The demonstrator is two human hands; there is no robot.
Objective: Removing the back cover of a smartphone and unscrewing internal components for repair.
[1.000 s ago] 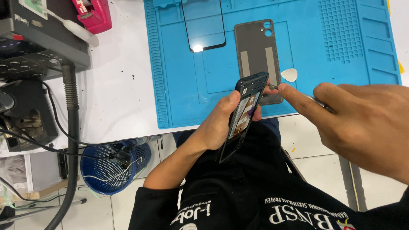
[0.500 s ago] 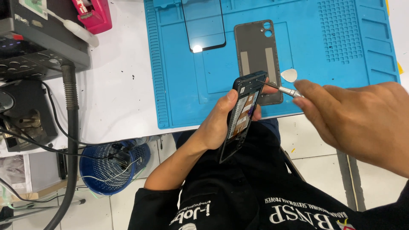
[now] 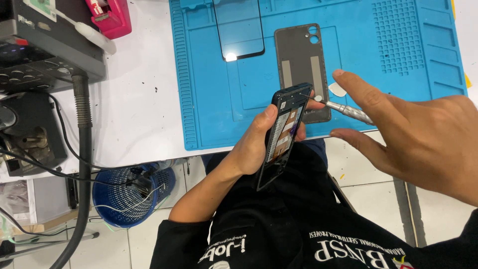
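The left hand [image 3: 256, 144] is gripping the opened phone [image 3: 282, 132] by its edges, holding it tilted above the lap, just off the blue work mat [image 3: 209, 99]. The right hand [image 3: 423, 134] is pinching a slim screwdriver [image 3: 343, 108], remaining fingers spread, with its tip touching the phone's upper end.

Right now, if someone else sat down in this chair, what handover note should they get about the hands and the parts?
Left hand: grips the opened phone on edge above the lap, internals showing.
Right hand: holds a thin metal screwdriver, tip at the phone's top corner.
On the blue work mat: grey back cover lying inside up, black glass panel beside it, a small white pick near the cover.
Done: back cover is off.
Left: the phone's internals are exposed; cover and glass panel are not yet refitted.
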